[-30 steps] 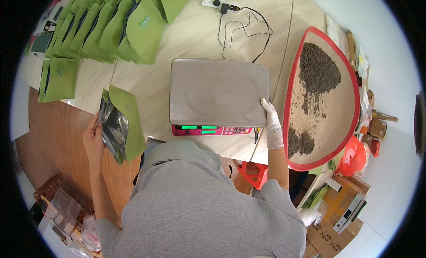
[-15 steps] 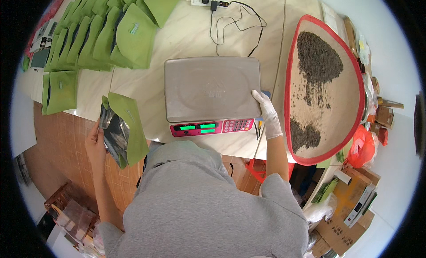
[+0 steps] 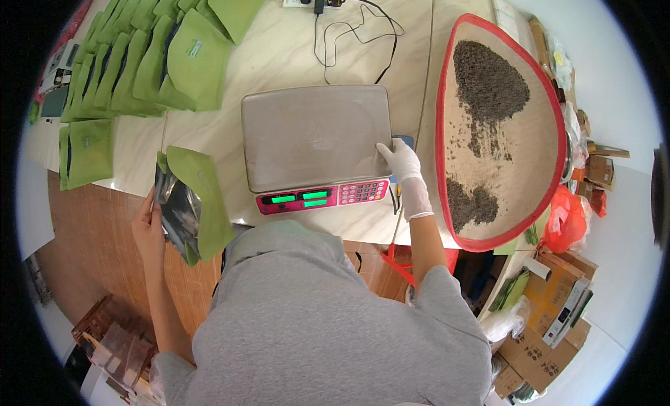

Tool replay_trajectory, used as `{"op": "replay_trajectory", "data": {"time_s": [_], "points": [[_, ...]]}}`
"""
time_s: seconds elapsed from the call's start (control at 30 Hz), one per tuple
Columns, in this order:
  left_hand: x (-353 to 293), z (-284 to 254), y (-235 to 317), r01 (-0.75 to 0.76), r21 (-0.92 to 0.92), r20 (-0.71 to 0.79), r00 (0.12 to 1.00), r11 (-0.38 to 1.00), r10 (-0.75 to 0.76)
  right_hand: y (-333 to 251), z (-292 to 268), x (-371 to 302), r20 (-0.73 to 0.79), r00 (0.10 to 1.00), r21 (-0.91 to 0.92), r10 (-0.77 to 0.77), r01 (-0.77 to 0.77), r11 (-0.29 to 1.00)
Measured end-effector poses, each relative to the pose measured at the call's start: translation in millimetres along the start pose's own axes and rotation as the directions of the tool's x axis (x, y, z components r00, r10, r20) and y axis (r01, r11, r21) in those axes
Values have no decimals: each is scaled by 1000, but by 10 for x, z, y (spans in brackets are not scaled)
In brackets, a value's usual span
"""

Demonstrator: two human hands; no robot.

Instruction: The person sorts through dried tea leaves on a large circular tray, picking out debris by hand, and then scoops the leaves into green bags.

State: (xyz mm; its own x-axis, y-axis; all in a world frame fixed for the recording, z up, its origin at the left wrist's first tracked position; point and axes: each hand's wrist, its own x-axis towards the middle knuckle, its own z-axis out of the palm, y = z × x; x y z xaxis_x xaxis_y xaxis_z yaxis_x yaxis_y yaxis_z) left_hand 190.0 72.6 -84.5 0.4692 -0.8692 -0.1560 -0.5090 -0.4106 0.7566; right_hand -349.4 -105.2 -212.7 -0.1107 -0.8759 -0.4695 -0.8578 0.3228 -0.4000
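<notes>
At the left, my bare left hand [image 3: 148, 223] is closed on the edge of a green stand-up pouch [image 3: 209, 200]. The pouch gapes open, its shiny silver lining facing up, and hangs over the table's front edge. My right hand [image 3: 402, 163], in a white glove, rests at the right front corner of a digital scale's metal plate [image 3: 314, 134]. Its thumb and fingers are a little apart, and nothing is seen in them. The scale's pink front panel [image 3: 322, 197] has green lit displays and a keypad. No item lies on the plate.
Many green pouches [image 3: 139, 64] stand in rows at the far left; another pouch [image 3: 91, 151] stands nearer. A red-rimmed tray [image 3: 516, 165] at the right bears dark loose leaf-like bits [image 3: 488, 78] in two heaps. A power strip [image 3: 300, 1] and black cord [image 3: 394, 50] lie behind the scale.
The table and its things sit slightly farther left in the picture. My right hand has turned slightly at the plate's corner. My left hand keeps its hold on the pouch.
</notes>
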Motion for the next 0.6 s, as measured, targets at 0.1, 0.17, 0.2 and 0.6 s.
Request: {"op": "replay_trajectory", "data": {"time_s": [0.1,0.17,0.2,0.6], "points": [[-55,71,182,85,-35,48,995,996,-83,101,94,-42,-60,998,140,26,-17,990],[-54,118,201,-6,44,13,1000,999,6,56,84,-70,2,997,211,77,-75,975],[-50,140,214,-53,85,0,999,995,53,38,90,-80,34,994,247,102,-107,963],[590,794,1654,-171,-311,143,964,935,224,565,992,-1212,-768,600,316,225,50,947]]}}
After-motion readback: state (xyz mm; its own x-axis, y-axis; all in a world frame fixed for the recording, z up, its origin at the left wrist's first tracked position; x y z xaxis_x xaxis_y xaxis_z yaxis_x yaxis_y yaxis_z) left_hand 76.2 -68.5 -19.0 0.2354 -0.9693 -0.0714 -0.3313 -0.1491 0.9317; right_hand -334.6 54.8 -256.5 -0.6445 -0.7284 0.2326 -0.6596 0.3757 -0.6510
